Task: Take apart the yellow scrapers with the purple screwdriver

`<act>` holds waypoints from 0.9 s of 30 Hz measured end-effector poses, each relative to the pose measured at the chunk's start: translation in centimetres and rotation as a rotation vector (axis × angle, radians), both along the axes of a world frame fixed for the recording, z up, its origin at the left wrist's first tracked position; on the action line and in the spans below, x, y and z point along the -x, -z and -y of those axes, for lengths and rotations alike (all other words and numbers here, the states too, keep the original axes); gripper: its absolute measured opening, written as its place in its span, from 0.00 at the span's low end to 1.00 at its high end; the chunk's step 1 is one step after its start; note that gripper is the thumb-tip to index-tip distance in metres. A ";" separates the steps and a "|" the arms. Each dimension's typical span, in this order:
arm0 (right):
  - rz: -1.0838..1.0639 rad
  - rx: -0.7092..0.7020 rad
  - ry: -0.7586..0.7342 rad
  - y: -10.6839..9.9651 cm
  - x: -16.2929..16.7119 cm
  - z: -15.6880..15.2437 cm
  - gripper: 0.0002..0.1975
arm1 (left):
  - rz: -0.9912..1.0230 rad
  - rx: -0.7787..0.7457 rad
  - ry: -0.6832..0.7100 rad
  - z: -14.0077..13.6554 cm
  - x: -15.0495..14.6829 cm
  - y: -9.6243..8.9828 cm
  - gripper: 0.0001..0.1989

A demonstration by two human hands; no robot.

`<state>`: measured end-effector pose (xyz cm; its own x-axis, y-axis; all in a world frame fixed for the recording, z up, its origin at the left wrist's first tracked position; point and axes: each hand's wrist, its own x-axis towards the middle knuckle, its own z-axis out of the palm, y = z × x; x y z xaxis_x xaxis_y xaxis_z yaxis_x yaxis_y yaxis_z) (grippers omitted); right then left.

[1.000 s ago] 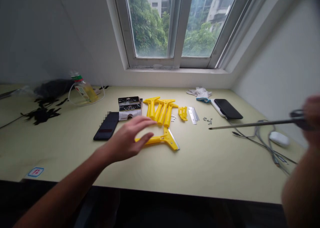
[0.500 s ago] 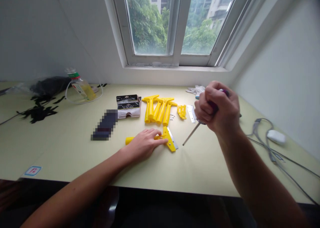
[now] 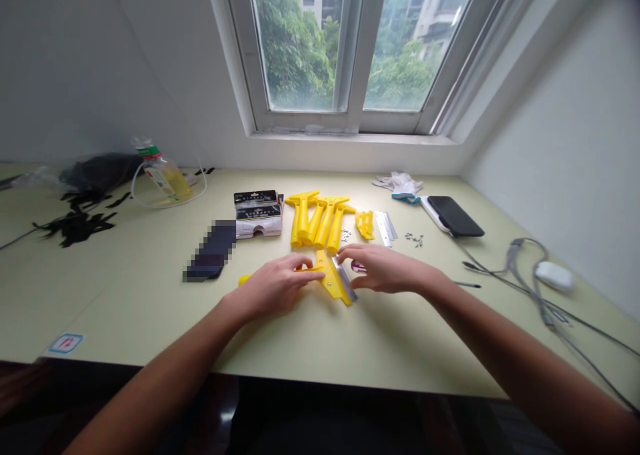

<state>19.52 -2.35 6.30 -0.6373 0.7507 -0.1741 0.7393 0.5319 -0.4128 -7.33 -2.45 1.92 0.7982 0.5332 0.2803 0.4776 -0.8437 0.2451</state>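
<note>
My left hand (image 3: pixel 277 282) is closed around a yellow scraper (image 3: pixel 327 278), fingers near its head and the handle end sticking out on the left. A metal blade (image 3: pixel 346 278) lies along the right edge of the scraper head, with a small screw on its face. At the blade, the thumb and index finger of my right hand (image 3: pixel 385 268) are spread to either side. A screwdriver stays tucked in that hand: its purple handle end (image 3: pixel 357 266) peeks between the fingers, and its shaft (image 3: pixel 467 284) pokes out behind the wrist. The palm hides the rest.
Several yellow scraper handles (image 3: pixel 320 222) lie beyond my hands, beside small nuts (image 3: pixel 345 234), yellow clamp pieces (image 3: pixel 365 225), blades (image 3: pixel 386 228) and screws (image 3: pixel 414 239). A box (image 3: pixel 259 215), a phone (image 3: pixel 213 252), a bottle (image 3: pixel 170 182), gloves (image 3: pixel 403 183) and cables (image 3: pixel 535 282) surround them.
My right hand has come down and left from its raised position to the blade, turning the screwdriver so its shaft points right. The scraper has shifted slightly left in my left hand.
</note>
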 end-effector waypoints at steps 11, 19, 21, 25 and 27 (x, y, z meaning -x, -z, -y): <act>0.059 0.048 0.025 0.4 -1.9 3.5 0.24 | -0.020 0.050 -0.017 0.2 0.1 -0.4 0.19; 0.087 0.146 0.003 0.8 -2.4 0.8 0.43 | -0.025 0.066 -0.007 0.1 0.2 -0.3 0.21; 0.094 0.137 -0.016 0.8 -2.4 0.1 0.42 | -0.029 0.069 -0.012 0.1 0.2 -0.3 0.20; 0.148 0.114 -0.025 0.4 -1.9 -0.5 0.41 | -0.037 0.067 -0.013 0.1 0.2 -0.2 0.20; 0.188 0.117 -0.020 0.0 -1.4 -0.4 0.43 | -0.035 0.058 -0.010 0.1 0.2 -0.2 0.21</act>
<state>20.96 -1.96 6.30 -0.6001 0.7056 -0.3768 0.7988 0.5040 -0.3285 -7.51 -2.56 2.11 0.8016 0.5557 0.2205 0.4949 -0.8237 0.2766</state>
